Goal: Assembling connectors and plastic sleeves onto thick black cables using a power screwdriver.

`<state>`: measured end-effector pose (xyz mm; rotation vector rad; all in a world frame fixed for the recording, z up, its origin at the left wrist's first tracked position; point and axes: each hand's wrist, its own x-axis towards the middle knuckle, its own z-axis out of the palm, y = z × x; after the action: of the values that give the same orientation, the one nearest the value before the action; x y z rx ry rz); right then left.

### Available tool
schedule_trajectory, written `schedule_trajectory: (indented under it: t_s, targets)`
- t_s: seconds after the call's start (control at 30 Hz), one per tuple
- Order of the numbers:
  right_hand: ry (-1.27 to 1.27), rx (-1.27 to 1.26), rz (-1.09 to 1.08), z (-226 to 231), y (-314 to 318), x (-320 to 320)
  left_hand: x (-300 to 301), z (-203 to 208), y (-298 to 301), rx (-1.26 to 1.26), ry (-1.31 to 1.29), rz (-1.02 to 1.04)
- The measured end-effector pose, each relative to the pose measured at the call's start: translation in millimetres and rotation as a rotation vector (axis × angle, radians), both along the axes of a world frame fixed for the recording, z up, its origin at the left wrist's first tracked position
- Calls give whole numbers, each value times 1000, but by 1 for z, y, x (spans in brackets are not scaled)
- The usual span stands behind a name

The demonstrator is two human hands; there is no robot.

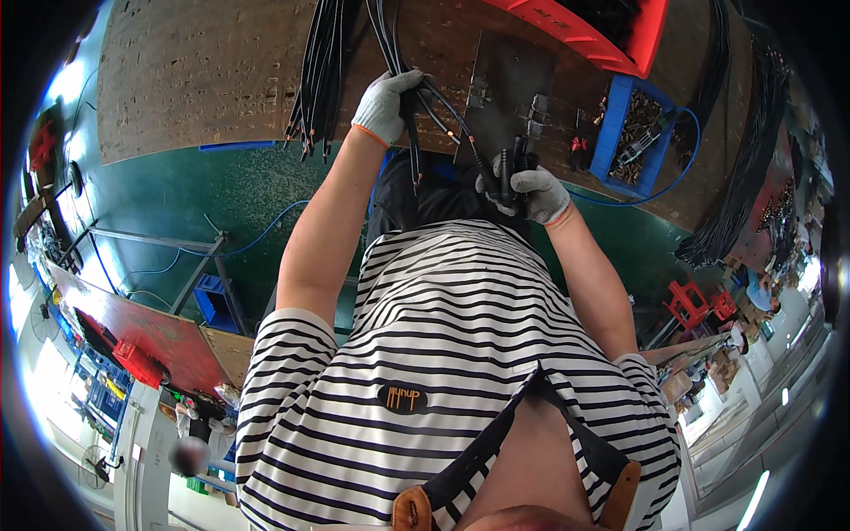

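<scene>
My left hand [384,108], in a white work glove, is closed around several black cables [386,40] near the bench's front edge. Their ends hang down below the hand, and a few show bare copper-coloured tips. In my right hand [540,195], also gloved, are several short black cylindrical parts [506,173], gripped upright between fingers and thumb. They look like connector sleeves, but their exact kind is unclear. One cable end [476,152] from the left bunch reaches toward these parts; whether it enters one I cannot tell.
Another black cable bundle [320,80] hangs over the brown bench [195,71]. Metal fixtures [534,115] and red-handled pliers [579,150] lie to the right. Beyond are a blue bin [607,133] of small brass-coloured parts, a red crate [591,44] and more cables [744,177].
</scene>
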<state>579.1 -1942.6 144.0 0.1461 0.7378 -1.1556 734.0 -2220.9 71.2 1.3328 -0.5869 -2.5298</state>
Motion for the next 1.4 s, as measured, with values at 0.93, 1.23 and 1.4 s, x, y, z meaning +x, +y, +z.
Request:
schedule_trajectory:
  t_s: [0.93, 1.23, 1.4]
  targets:
    - [328, 231, -64, -93, -225, 12, 53, 10, -23, -169, -246, -205]
    - [823, 68, 282, -53, -145, -8, 46, 13, -21, -9, -156, -190]
    - [756, 128, 477, -9, -82, -4, 32, 2, 2, -83, -134, -79]
